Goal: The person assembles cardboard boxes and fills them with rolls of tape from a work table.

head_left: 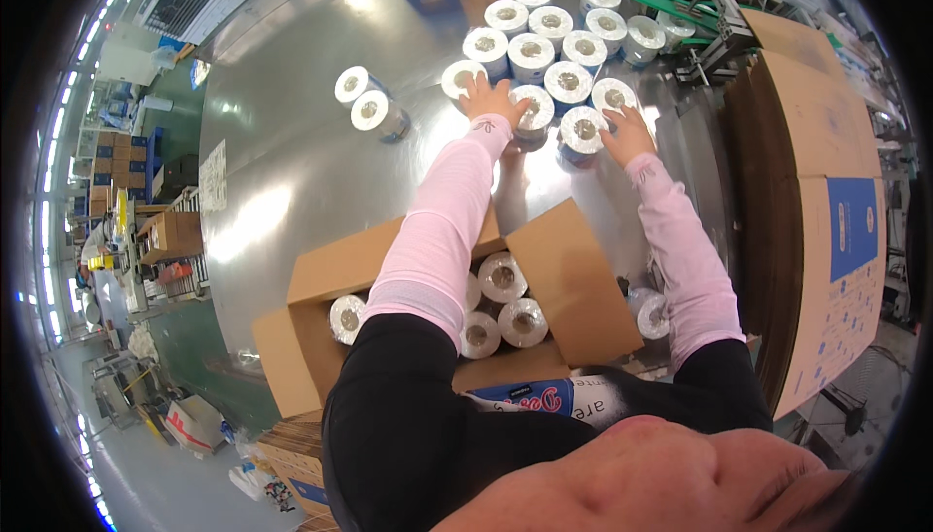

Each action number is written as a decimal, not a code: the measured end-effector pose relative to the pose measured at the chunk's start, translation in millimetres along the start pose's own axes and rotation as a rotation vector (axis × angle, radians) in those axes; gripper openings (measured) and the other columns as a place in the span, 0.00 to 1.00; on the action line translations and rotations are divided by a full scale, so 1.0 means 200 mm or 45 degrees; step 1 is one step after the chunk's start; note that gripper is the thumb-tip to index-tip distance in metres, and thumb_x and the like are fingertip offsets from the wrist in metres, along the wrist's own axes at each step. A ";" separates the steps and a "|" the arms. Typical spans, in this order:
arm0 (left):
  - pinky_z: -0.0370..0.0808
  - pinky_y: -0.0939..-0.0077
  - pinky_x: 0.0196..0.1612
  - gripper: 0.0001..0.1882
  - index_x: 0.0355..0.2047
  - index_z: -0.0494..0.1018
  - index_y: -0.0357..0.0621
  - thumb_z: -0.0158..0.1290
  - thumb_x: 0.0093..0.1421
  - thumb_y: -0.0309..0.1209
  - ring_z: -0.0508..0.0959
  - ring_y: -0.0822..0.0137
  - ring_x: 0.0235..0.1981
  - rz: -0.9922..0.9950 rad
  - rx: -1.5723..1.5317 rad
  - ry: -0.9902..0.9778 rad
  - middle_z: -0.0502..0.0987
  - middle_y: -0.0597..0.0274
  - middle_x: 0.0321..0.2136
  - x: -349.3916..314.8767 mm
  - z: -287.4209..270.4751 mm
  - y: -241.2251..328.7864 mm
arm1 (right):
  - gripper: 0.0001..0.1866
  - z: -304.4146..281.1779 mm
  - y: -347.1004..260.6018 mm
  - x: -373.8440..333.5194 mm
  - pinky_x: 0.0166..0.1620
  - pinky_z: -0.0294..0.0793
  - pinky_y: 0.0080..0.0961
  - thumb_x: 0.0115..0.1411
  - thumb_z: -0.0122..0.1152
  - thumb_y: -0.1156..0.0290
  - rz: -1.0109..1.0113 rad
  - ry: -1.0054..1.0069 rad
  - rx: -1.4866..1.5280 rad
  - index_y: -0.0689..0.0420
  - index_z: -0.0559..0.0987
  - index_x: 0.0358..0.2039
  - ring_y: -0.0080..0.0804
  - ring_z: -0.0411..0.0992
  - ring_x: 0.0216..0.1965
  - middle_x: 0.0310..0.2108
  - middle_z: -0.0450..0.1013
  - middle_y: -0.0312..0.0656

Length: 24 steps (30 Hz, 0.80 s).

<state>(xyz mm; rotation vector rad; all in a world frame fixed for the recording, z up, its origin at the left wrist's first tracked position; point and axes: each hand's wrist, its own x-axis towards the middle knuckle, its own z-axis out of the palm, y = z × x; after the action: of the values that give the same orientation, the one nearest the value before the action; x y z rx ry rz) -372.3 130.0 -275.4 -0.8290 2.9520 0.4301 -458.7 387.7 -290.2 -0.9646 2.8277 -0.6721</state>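
Both my arms, in pink sleeves, reach forward over a metal table to a cluster of white paper rolls point(532, 56) in clear and blue wrap, standing on end. My left hand point(489, 102) has its fingers spread, resting on the tops of a roll point(458, 80) at the cluster's left edge and a near roll point(535, 114). At the near right, my right hand point(630, 136) lies with fingers stretched against a front roll point(583, 132) and the roll behind it point(613, 95). Neither hand visibly lifts a roll.
An open cardboard box point(573, 274) close to my body holds several rolls, partly hidden by my left arm. Two rolls point(370, 111) stand apart at the left. One lies point(653, 316) beside my right forearm. Large cardboard sheets point(816, 114) and a green-edged metal frame point(671, 2) border the right.
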 end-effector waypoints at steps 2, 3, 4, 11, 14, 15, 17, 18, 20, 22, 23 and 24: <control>0.44 0.41 0.66 0.31 0.54 0.72 0.59 0.57 0.52 0.57 0.40 0.45 0.69 0.032 0.245 -0.044 0.49 0.47 0.67 0.10 0.00 0.08 | 0.25 0.11 0.12 0.13 0.63 0.57 0.44 0.53 0.61 0.59 0.080 -0.168 -0.114 0.47 0.75 0.53 0.53 0.60 0.61 0.57 0.65 0.55; 0.41 0.40 0.66 0.34 0.54 0.73 0.60 0.57 0.49 0.59 0.35 0.47 0.70 -0.028 0.377 -0.143 0.44 0.49 0.68 0.13 0.01 0.07 | 0.25 0.15 0.06 0.16 0.63 0.55 0.47 0.53 0.61 0.58 0.080 -0.151 -0.246 0.45 0.76 0.53 0.52 0.60 0.60 0.57 0.65 0.54; 0.40 0.41 0.66 0.35 0.54 0.73 0.59 0.57 0.49 0.60 0.35 0.47 0.70 -0.151 0.339 -0.225 0.44 0.49 0.69 0.15 0.02 0.06 | 0.25 0.20 0.00 0.17 0.63 0.53 0.50 0.53 0.61 0.57 0.079 -0.133 -0.380 0.43 0.76 0.52 0.51 0.61 0.60 0.56 0.66 0.53; 0.47 0.41 0.63 0.31 0.53 0.74 0.67 0.56 0.49 0.58 0.52 0.50 0.65 -0.297 0.372 -0.338 0.50 0.52 0.66 0.20 0.11 -0.17 | 0.20 0.27 -0.09 0.24 0.62 0.49 0.55 0.52 0.61 0.55 0.208 -0.276 -0.508 0.43 0.78 0.46 0.48 0.60 0.60 0.53 0.67 0.51; 0.45 0.39 0.64 0.30 0.53 0.74 0.68 0.55 0.50 0.57 0.53 0.50 0.64 -0.206 0.425 -0.342 0.52 0.52 0.65 0.15 0.13 -0.22 | 0.21 0.29 -0.15 -0.01 0.63 0.47 0.56 0.51 0.60 0.54 0.177 -0.347 -0.520 0.43 0.79 0.46 0.50 0.57 0.61 0.55 0.64 0.53; 0.44 0.38 0.64 0.29 0.53 0.74 0.68 0.55 0.50 0.56 0.53 0.50 0.64 -0.198 0.414 -0.400 0.52 0.52 0.65 0.11 0.07 -0.19 | 0.22 0.30 -0.19 -0.15 0.63 0.46 0.56 0.50 0.61 0.53 0.136 -0.313 -0.558 0.43 0.79 0.47 0.51 0.56 0.61 0.56 0.63 0.54; 0.41 0.37 0.65 0.28 0.53 0.74 0.66 0.55 0.51 0.52 0.54 0.51 0.64 -0.184 0.349 -0.478 0.55 0.54 0.64 0.05 -0.04 -0.11 | 0.22 0.36 -0.23 -0.42 0.64 0.43 0.57 0.51 0.60 0.53 0.089 -0.355 -0.476 0.42 0.79 0.46 0.51 0.56 0.61 0.56 0.62 0.54; 0.42 0.37 0.65 0.28 0.53 0.74 0.64 0.55 0.51 0.52 0.54 0.52 0.64 -0.164 0.374 -0.439 0.56 0.54 0.64 0.04 -0.02 -0.13 | 0.18 0.45 -0.23 -0.57 0.63 0.46 0.58 0.54 0.57 0.56 0.028 -0.313 -0.456 0.42 0.78 0.46 0.51 0.58 0.60 0.54 0.64 0.55; 0.44 0.36 0.64 0.28 0.53 0.74 0.62 0.56 0.51 0.51 0.55 0.53 0.64 -0.081 0.421 -0.369 0.59 0.56 0.63 0.06 0.08 -0.11 | 0.16 0.70 -0.11 -0.91 0.61 0.51 0.60 0.57 0.54 0.62 -0.074 -0.205 -0.510 0.47 0.78 0.46 0.51 0.61 0.58 0.52 0.66 0.54; 0.51 0.46 0.63 0.29 0.50 0.76 0.55 0.57 0.49 0.51 0.64 0.55 0.60 -0.034 0.385 -0.409 0.70 0.57 0.55 0.02 0.07 -0.10 | 0.16 0.63 -0.16 -1.08 0.61 0.52 0.60 0.56 0.54 0.62 -0.042 -0.289 -0.416 0.47 0.78 0.46 0.50 0.61 0.58 0.51 0.66 0.53; 0.53 0.49 0.62 0.28 0.50 0.76 0.53 0.58 0.49 0.51 0.67 0.56 0.58 -0.012 0.357 -0.413 0.73 0.57 0.53 -0.02 0.02 -0.08 | 0.16 0.60 -0.18 -1.13 0.60 0.53 0.59 0.56 0.55 0.62 -0.025 -0.301 -0.383 0.47 0.78 0.46 0.50 0.61 0.58 0.51 0.66 0.53; 0.55 0.52 0.62 0.28 0.49 0.76 0.52 0.58 0.49 0.50 0.70 0.56 0.56 0.007 0.331 -0.430 0.75 0.57 0.50 -0.08 -0.03 -0.08 | 0.17 0.57 -0.20 -1.19 0.60 0.53 0.59 0.56 0.55 0.62 -0.007 -0.313 -0.356 0.47 0.78 0.46 0.50 0.62 0.57 0.51 0.66 0.53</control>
<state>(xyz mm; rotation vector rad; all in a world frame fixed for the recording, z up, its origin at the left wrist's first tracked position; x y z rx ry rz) -350.8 123.4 -271.8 -0.6450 2.6234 0.1602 -222.4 458.2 -391.3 -1.0134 2.7419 -0.1441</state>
